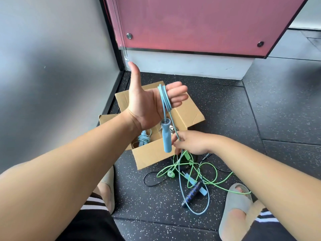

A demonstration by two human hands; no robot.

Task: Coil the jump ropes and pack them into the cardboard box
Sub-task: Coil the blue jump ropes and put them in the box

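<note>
My left hand (149, 103) is raised palm up above the open cardboard box (152, 153), thumb out. Several loops of a light blue jump rope (165, 100) hang over its fingers, and one blue handle (166, 136) dangles below the palm. My right hand (189, 142) pinches the same rope lower down, by the box's right corner. The rope's free length runs down to the floor, where its other blue handle (196, 184) lies. Inside the box rests a coiled blue rope (143, 138).
On the speckled black floor right of the box lie a tangled green rope (205, 173), a black rope (152, 181) and a black-and-blue handle (192, 193). My slippered feet (238, 206) flank the pile. A grey wall stands at left, a pink panel behind the box.
</note>
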